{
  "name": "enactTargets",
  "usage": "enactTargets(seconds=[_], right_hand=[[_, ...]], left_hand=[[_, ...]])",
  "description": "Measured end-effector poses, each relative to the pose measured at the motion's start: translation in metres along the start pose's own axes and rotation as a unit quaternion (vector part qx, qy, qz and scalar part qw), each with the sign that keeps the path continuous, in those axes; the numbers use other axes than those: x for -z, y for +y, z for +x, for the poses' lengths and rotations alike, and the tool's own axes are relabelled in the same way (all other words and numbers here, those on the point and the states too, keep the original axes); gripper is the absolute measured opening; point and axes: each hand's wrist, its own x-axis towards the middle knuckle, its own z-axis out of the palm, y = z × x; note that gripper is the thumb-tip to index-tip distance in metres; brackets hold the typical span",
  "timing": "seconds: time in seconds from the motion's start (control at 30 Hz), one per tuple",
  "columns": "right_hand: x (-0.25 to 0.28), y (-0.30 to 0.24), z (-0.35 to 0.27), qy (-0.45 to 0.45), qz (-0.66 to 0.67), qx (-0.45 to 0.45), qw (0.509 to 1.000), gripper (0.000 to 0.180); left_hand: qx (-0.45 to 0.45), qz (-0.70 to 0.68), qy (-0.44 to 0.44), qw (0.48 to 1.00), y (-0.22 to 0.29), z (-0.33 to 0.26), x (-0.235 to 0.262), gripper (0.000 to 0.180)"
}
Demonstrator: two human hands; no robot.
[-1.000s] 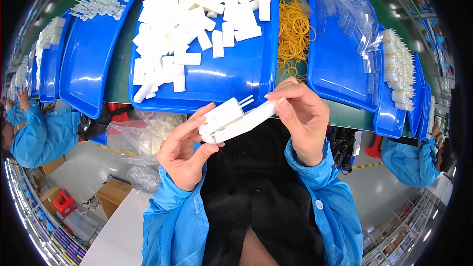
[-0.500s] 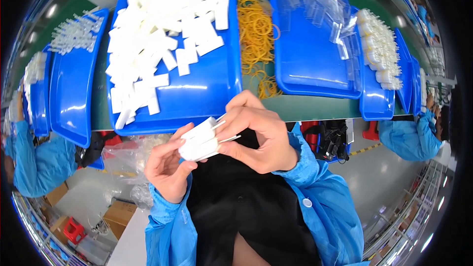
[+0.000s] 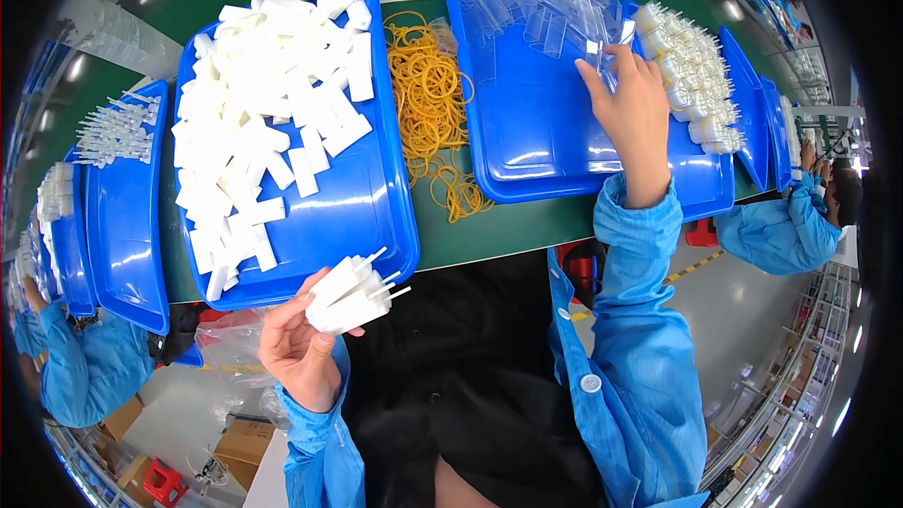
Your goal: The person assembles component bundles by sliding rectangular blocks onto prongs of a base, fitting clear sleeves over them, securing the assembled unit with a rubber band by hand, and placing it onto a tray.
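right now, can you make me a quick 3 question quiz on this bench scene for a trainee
1. True or false: the left hand holds a small bundle of white plastic pieces.
2. Multiple choice: the right hand reaches into which blue tray? A) the tray of white blocks B) the tray of clear sleeves C) the tray of white pin parts at far left
3. Fill in: the loose pile lying on the green surface between the two middle trays is made of yellow ______.

Key
1. True
2. B
3. rubber bands
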Motion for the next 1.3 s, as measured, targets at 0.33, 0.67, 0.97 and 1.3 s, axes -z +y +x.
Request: enactTargets(seconds=[0.33,0.67,0.97,1.3], right_hand=[[0.003,-0.009,-0.008,-0.053,0.036,0.055,0.996,0.017],[0.046,-0.061,-0.035,-0.229,0.394,0.011,0.890,0.040],[0.087,-0.107,-0.070,-0.277,0.728,-0.163,0.606,0.017],[0.083,-0.143,-0.093,-0.215,0.765,-0.132,0.593,0.013]], left_hand=[[0.002,-0.013,-0.018,1.000,0.004,0.001,-0.003,0.036],[0.010,0.005,-0.027,1.000,0.002,-0.004,0.001,0.038],[0.019,-0.039,-0.041,0.998,0.005,-0.005,0.002,0.036],[-0.025,-0.015,-0.042,0.999,0.001,-0.005,-0.004,0.032]])
